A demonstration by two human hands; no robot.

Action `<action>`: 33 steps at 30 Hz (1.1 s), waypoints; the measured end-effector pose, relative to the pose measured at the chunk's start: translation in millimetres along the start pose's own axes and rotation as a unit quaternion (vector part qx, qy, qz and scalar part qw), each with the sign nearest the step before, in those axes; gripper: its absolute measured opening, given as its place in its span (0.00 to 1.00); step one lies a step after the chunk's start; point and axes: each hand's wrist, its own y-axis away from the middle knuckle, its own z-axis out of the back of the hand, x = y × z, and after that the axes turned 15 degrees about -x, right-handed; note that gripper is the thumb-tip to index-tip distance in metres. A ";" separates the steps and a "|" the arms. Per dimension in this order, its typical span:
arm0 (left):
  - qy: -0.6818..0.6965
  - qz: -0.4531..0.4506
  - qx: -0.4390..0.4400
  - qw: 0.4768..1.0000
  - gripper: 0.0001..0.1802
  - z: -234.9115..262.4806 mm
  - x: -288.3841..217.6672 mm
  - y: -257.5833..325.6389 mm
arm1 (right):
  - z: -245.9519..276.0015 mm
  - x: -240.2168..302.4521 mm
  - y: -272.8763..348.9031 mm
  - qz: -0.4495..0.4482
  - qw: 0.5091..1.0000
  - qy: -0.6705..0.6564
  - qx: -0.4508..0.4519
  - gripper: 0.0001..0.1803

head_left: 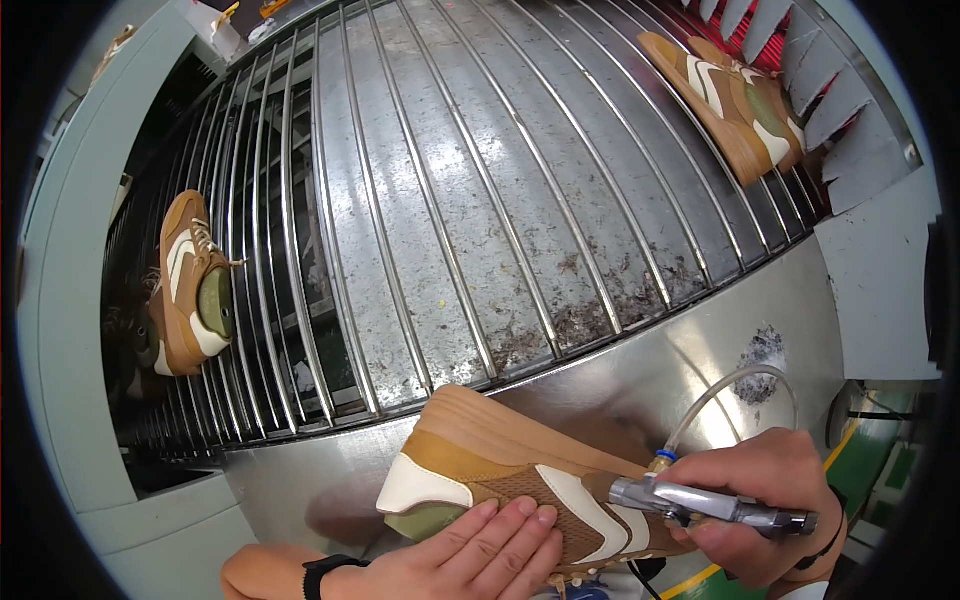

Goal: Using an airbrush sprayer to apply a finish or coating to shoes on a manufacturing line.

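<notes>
A brown and tan sneaker (510, 460) with white side stripes is tipped on its side at the near metal ledge, its sole edge facing away from me. My left hand (490, 550) holds it, fingers laid together across the mesh side near the green collar; the thumb is hidden. In my right hand (770, 500) is a small silver spray gun (735, 503), its tip close against the shoe's striped side. A clear hose (720, 385) loops up from the gun's blue-ringed fitting.
Beyond the ledge (610, 400) runs a conveyor of metal rods (440, 190). One matching sneaker (190, 290) lies on it at the left, beside a machine opening. A pair of sneakers (725, 100) sits at the far right by grey curtain strips (845, 105) and a red glow.
</notes>
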 end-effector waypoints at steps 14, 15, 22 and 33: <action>0.038 0.049 0.105 0.993 0.20 35.4 -1.4 -29.4 | 26.5 -16.7 48.5 -0.081 0.985 -0.024 -0.148 0.26; 0.037 0.049 0.110 0.992 0.20 34.7 -1.1 -30.1 | 27.4 -18.0 52.1 -0.082 0.982 -0.035 -0.166 0.26; 0.037 0.074 0.134 0.987 0.22 36.1 -5.0 -39.2 | 36.7 -29.5 67.9 -0.088 0.969 -0.066 -0.221 0.27; 0.004 0.055 0.174 0.983 0.18 35.5 -14.0 -57.6 | 90.6 -101.0 81.5 -0.047 0.948 -0.145 -0.280 0.23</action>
